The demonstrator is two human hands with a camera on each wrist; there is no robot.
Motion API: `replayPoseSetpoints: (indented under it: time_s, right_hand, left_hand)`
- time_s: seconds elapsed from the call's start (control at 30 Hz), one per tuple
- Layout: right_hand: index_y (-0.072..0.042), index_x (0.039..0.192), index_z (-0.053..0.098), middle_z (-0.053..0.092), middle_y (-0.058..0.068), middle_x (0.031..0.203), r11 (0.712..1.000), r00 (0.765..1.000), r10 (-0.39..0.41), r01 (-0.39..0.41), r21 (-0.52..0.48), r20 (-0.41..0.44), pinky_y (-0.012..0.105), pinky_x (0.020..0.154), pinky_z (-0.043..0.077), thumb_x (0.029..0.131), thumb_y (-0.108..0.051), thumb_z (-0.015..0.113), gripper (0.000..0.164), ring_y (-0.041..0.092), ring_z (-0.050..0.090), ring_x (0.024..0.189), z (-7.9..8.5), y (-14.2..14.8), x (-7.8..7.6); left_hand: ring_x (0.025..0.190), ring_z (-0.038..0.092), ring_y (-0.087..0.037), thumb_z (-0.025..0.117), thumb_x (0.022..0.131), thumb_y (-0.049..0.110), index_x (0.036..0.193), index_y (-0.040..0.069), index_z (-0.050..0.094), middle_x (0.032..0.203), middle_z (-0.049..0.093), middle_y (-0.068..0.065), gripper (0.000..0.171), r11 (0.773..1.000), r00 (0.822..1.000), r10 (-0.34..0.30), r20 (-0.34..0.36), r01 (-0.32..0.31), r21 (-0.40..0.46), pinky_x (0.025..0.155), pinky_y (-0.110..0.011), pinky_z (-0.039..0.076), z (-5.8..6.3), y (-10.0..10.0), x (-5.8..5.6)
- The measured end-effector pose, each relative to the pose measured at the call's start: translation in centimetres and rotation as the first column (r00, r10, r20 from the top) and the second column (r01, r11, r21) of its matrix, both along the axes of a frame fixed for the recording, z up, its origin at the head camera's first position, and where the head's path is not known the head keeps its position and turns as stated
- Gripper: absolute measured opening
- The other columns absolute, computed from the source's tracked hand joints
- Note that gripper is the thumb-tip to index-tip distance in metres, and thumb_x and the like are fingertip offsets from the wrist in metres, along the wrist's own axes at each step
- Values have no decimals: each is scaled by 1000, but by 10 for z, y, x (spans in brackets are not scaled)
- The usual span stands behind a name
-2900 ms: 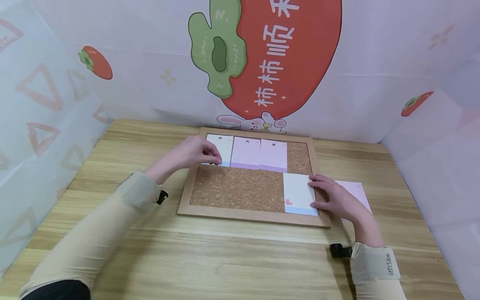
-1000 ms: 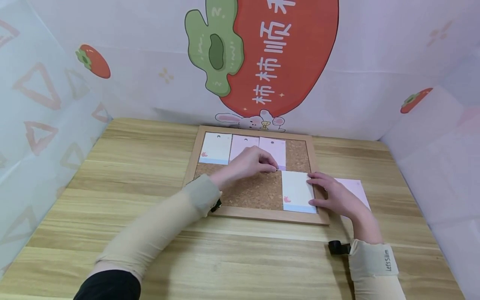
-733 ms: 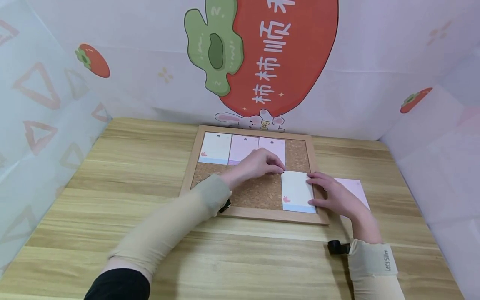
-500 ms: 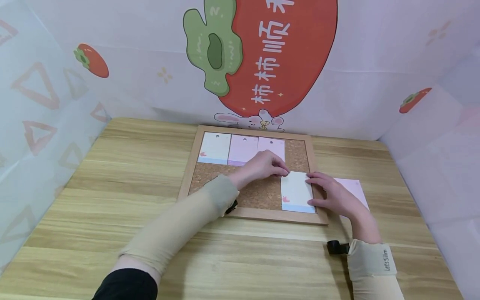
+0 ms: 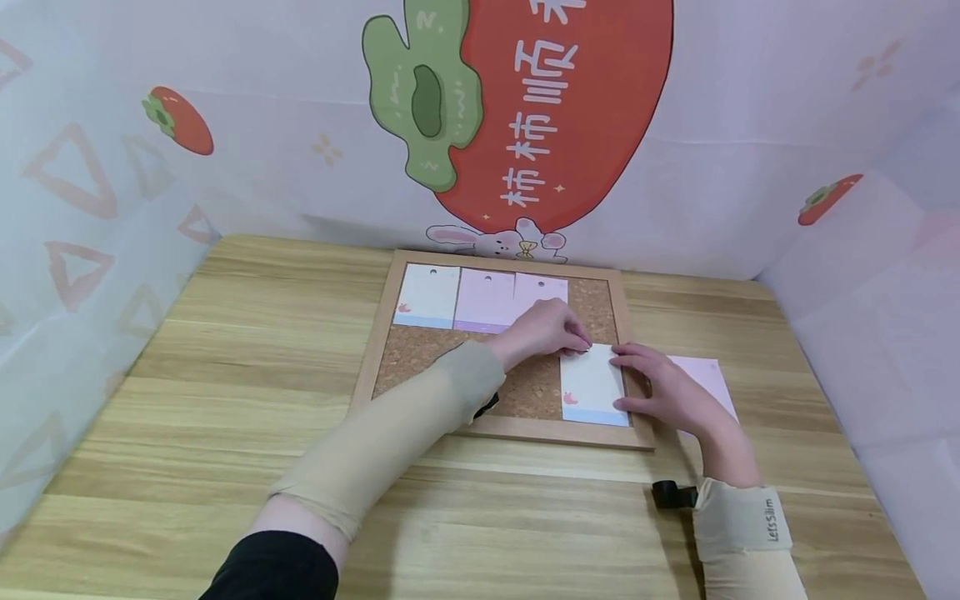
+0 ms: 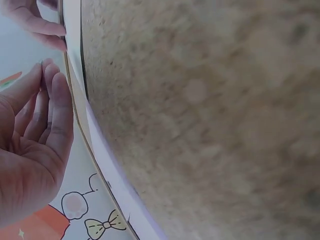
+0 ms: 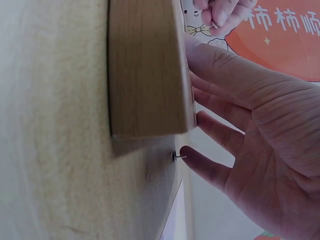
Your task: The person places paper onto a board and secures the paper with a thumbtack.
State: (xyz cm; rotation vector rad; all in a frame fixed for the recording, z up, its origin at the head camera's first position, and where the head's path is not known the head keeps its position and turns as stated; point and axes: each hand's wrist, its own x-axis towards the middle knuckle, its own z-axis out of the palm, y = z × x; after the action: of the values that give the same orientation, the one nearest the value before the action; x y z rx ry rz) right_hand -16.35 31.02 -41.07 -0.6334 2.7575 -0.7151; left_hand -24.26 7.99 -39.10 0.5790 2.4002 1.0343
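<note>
My left hand [image 5: 546, 327] pinches a small thumbtack [image 7: 214, 24] close over the top edge of a white card [image 5: 588, 392] with a blue lower border. That card lies at the lower right of a wood-framed cork board [image 5: 480, 425]. With fingers spread, my right hand [image 5: 667, 392] rests on the card's right side and the frame. Along the board's upper row, a white card [image 5: 426, 293] and two lilac cards, one on the left [image 5: 482, 302] and one on the right [image 5: 534, 289], each bear a tack near the top.
Partly behind my right hand, another lilac card [image 5: 710, 381] lies on the wooden table [image 5: 480, 517]. A loose tack [image 7: 176, 156] stands point up on the table beside the frame, below my right fingers. A printed cloth backdrop [image 5: 262, 167] rises behind the board.
My left hand has moved right from the upper-left white card, across the board, to the top of the lower-right white card. My right hand has stayed on that card.
</note>
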Motion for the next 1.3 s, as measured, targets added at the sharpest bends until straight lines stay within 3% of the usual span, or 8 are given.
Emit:
replayPoseSetpoints:
  time_s: [0.3, 0.77, 1.3]
  right_hand:
    - [4, 134, 57, 44, 22, 153, 1000, 1000, 3, -3, 3, -1, 62, 115, 29, 84, -18, 80, 60, 44, 36, 143, 0, -1, -1]
    - [4, 134, 57, 43, 22, 153, 1000, 1000, 4, -4, -5, 3, 62, 116, 28, 84, -18, 80, 59, 44, 35, 143, 0, 0, -1]
    - [5, 131, 59, 45, 23, 151, 999, 1000, 23, -24, -36, -14, 62, 115, 28, 83, -16, 81, 57, 44, 36, 142, -2, 2, -3]
  left_hand:
    - [67, 61, -9, 73, 91, 25, 96, 15, 79, 81, 75, 0, 13, 999, 1000, -13, 12, 13, -33, 59, -16, 46, -4, 10, -6]
    - [60, 55, -7, 74, 91, 22, 90, 13, 79, 70, 68, 2, 10, 999, 997, 40, 70, -40, -2, 55, -16, 43, -13, 16, -10]
    - [56, 57, -6, 77, 88, 17, 88, 10, 80, 72, 73, -2, 8, 994, 984, 106, 141, -110, 19, 55, -17, 49, -9, 18, -11]
